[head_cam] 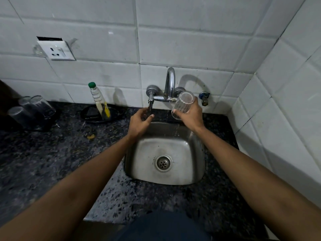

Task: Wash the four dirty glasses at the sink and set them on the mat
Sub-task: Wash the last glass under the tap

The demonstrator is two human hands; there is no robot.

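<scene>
Glass (184, 105) of the ribbed tumbler sort sits in the right hand (192, 115), tilted with its mouth up and away, held over the back edge of the sink (192, 171) just beside the tap spout (171, 82). The fingers of that hand wrap round the lower half of the body, thumb on the near side. The left hand (139, 121) is curled round the left tap handle (150, 104), thumb out, apparently turning it; a thin trickle seems to fall into the sink near the glass, though it is faint.

As a judgement: the tumbler is light, rigid and brittle, and once wet it will be slick, so the ribs help the grip. A hold round the middle of the body suits it better than a pinch at the thin rim, which chips easily against the steel spout or the sink wall. The close quarters under the spout are the main risk.

Three glasses (31, 110) stand upside down on a dark mat (50, 123) at the far left of the worktop (52, 162), well apart from the sink, so this looks like the last one. A detergent bottle (99, 100) with a green cap leans in a black dish (92, 115) between mat and sink
</scene>
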